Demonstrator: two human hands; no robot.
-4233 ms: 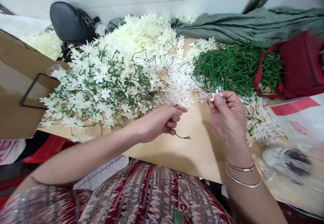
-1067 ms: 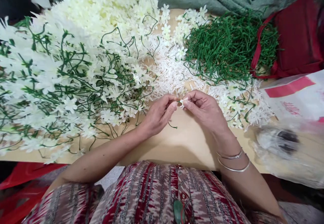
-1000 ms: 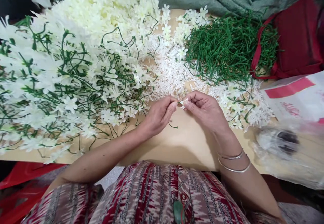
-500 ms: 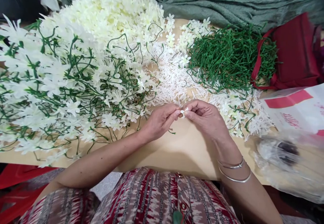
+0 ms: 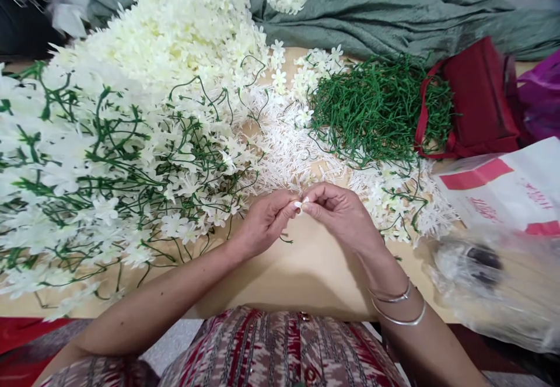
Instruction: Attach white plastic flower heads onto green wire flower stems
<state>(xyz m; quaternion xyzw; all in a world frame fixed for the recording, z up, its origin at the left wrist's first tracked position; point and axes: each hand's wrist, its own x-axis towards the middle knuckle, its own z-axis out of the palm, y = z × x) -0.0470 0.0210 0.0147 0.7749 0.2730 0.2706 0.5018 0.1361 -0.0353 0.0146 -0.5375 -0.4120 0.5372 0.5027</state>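
My left hand [image 5: 270, 219] and my right hand [image 5: 339, 215] meet above the front of the table, fingertips almost touching. Between them is a small white artificial flower [image 5: 301, 205], mostly covered by the fingers. Both hands are closed in a pinch on it. A thin green stem [image 5: 286, 240] pokes out below my left hand. Just beyond the fingers lies a heap of thin white stamen pieces [image 5: 291, 150]. Close to my left forearm spreads a large pile of white flowers on green stems [image 5: 144, 171].
Loose cream petals [image 5: 188, 31] are heaped at the back left. Bare green stems [image 5: 371, 110] lie in a pile right of centre, against a dark red bag [image 5: 479, 101]. A printed white bag [image 5: 503, 188] and clear plastic [image 5: 490, 282] sit at the right. Green cloth [image 5: 371, 22] runs along the back.
The camera view has shifted, so the scene appears further left and lower. My hands keep their pinch on the flower, with little visible change in the fingers.
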